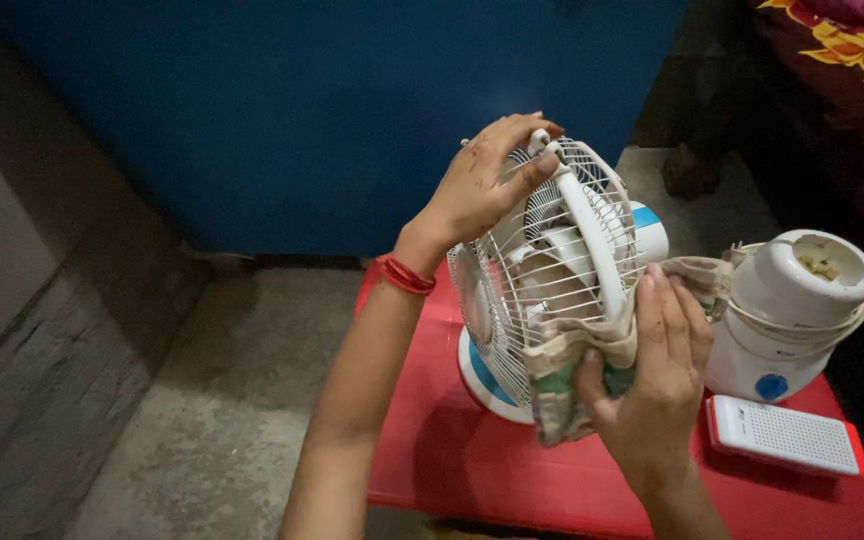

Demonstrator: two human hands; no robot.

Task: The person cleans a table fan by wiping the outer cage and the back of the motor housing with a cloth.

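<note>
both forearms are bare from elbow to fingers, with no sleeves in view. the left hand (482,185) has a bunch of thin red thread bangles (404,273) wound around its wrist, sitting snug as a narrow band of several strands. the right hand (657,375) carries no band, ring or watch that can be seen. the fingernails on both hands are short and unpainted.

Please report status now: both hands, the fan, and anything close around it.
Left hand grips top of white fan cage. Right hand presses cloth on the cage. Fan stands on red table. White mixer base close at right.
</note>
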